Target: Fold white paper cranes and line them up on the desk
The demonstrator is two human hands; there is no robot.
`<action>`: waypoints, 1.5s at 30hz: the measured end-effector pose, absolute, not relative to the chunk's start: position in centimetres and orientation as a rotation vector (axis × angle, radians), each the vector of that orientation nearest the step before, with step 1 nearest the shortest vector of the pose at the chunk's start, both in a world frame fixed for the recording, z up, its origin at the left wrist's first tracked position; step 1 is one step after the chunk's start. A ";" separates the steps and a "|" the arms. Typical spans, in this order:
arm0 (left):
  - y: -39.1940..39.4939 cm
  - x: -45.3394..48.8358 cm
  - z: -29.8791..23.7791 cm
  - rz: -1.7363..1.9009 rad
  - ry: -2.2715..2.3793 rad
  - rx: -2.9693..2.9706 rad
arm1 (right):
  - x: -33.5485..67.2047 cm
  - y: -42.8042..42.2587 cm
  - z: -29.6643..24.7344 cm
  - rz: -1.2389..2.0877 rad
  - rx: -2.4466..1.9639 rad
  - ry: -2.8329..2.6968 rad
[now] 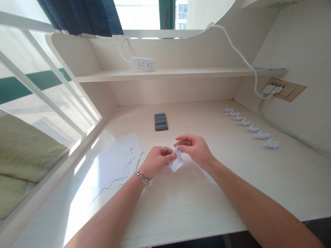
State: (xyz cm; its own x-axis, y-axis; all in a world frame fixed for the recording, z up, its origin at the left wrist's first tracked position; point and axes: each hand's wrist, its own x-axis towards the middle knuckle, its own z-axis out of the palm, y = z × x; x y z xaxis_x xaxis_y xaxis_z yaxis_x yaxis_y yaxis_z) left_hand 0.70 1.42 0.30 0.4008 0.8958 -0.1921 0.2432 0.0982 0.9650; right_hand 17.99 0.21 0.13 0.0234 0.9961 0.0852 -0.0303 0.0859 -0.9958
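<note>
A small, partly folded piece of white paper (177,161) is held just above the pale wooden desk (181,206), between both hands. My left hand (156,160), with a ring and a metal bracelet, pinches its left side. My right hand (193,148) pinches its top with thumb and fingers. A loose pile of white paper sheets (117,162) lies on the desk just left of my left hand.
Several finished white paper cranes (249,126) stand in a row at the right. A dark phone (161,122) lies at the back centre. A power strip (143,63) sits on the shelf, its white cable (243,60) running to a wall socket (280,89).
</note>
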 end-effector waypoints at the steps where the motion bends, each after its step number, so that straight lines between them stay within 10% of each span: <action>1: 1.5 0.6 0.3 0.661 1.096 1.424 | 18.0 0.2 0.2 1.150 -1.134 -1.200; 45: 1.2 1.3 0.3 0.985 0.998 1.275 | 17.3 0.2 -0.6 1.200 -1.092 -1.173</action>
State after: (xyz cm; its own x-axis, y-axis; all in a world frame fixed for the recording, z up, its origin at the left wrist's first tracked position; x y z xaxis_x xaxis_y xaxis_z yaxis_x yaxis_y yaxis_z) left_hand 1.29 1.24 0.29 0.2780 0.9598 -0.0377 -0.0256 0.0466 0.9986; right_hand 17.25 0.24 -0.55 0.0039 0.9976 0.0686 -0.0912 0.0687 -0.9935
